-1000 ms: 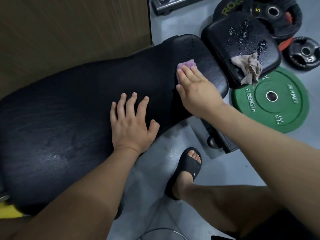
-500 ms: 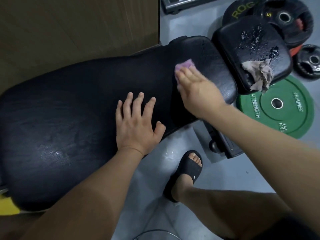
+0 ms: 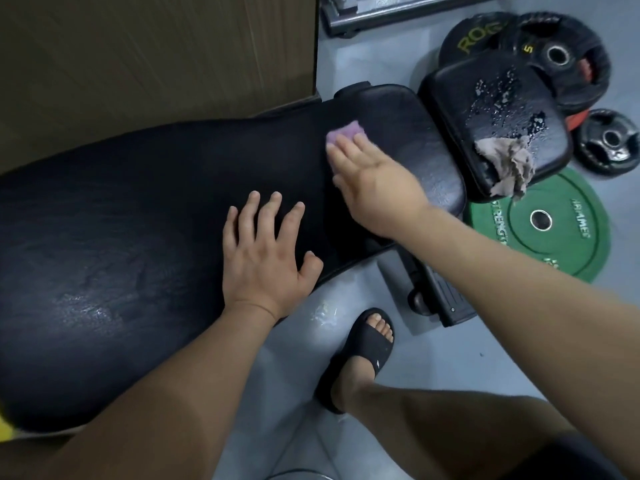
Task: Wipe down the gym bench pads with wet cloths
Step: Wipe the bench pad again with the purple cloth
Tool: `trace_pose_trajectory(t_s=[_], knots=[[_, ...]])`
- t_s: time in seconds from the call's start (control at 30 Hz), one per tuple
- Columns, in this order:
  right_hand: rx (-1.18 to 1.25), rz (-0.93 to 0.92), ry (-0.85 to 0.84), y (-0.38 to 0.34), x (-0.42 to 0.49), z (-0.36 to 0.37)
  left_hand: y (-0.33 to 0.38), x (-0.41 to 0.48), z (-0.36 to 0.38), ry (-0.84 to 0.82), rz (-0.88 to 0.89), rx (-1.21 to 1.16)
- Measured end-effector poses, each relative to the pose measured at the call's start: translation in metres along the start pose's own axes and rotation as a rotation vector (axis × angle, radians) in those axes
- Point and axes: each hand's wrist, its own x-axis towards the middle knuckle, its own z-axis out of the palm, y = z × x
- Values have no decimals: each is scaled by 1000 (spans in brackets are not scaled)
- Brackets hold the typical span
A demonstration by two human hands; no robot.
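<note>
A long black back pad [image 3: 138, 220] of the gym bench fills the left and middle, with a wet sheen near its lower left. My right hand [image 3: 374, 181] presses a purple cloth [image 3: 346, 133] flat against the pad's far end; only the cloth's top edge shows past my fingers. My left hand [image 3: 263, 254] rests flat on the pad's near edge, fingers spread, holding nothing. Beyond it, the smaller seat pad [image 3: 491, 116] is dotted with water drops, and a crumpled beige cloth [image 3: 505, 164] lies on its near corner.
A green weight plate [image 3: 547, 223] lies on the grey floor right of the bench, with black plates [image 3: 557, 57] and a small one [image 3: 611, 140] behind the seat pad. A wooden panel [image 3: 156, 64] stands at upper left. My sandalled foot [image 3: 363, 348] is beside the bench frame [image 3: 436, 296].
My right hand has slid the purple cloth a little to the left across the back pad. My left hand has stayed planted on the pad.
</note>
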Motion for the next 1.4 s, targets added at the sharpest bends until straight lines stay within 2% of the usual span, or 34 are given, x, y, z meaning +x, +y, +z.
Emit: trace_pose_trajectory(t_s=[0.07,0.17,0.23,0.27,0.4,0.57,0.7,0.8,0.97,1.07,1.27,1.33,1.4], knots=[[18,-5,-21,18,-5,0,1,0,-1,-5,-1,-1],[65,263,24,62,10,-8,1,-1,0,-4,-1,-7],[50,379,12,63,16,-9,1,0,0,1,-3,-5],[40,380,-3,55,14,-8,1,0,0,3,-2,-7],[29,196,55,51,-12,3,1,0,1,23,4,-16],[53,378,74,72,31,-6,0,1,2,16,6,-11],[83,364,43,80,70,-7,1,0,-2,-8,1,-2],[79,362,16,69,42,-15,1,1,-1,-5,6,-3],[82,352,231,49,-36,4,0,0,-1,15,8,-12],[83,373,162,62,-29,8,-1,1,0,12,13,-3],[111,405,72,81,52,-15,-1,2,-1,-15,12,-4],[90,364,56,67,69,-19,-1,3,-1,-18,12,3],[57,223,41,38,74,-13,-1,3,0,-19,16,7]])
